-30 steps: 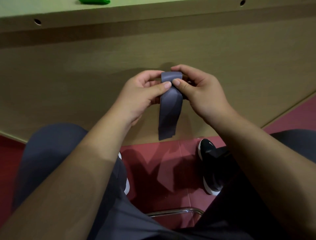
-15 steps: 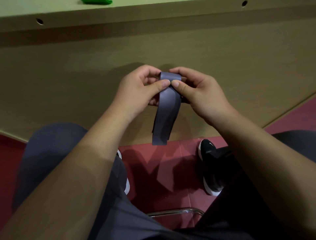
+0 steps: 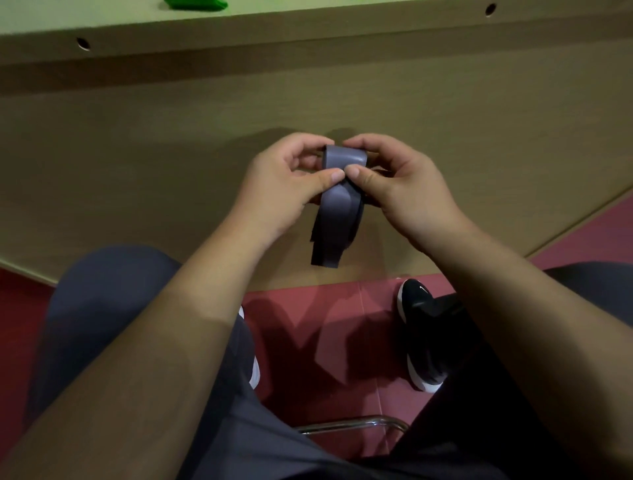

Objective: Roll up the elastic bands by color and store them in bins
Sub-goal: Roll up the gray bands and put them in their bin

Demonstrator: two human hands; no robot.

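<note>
A grey-purple elastic band (image 3: 337,212) is partly rolled at its top end, with a short loose tail hanging down in front of the table's brown front panel. My left hand (image 3: 284,185) pinches the roll from the left with thumb and curled fingers. My right hand (image 3: 400,185) pinches it from the right, thumb tip meeting the left thumb on the band. Both hands are held below the table edge, above my lap. No bins are in view.
The light green tabletop edge (image 3: 308,13) runs along the top, with a green band (image 3: 198,4) lying on it. The brown table panel (image 3: 137,144) stands ahead. Below are my knees, a black shoe (image 3: 419,329) on the red floor and a chrome chair bar (image 3: 349,425).
The hanging tail has grown shorter as more of the band was wound into the roll. Both thumbs have shifted on the roll; the hands stay in the same place.
</note>
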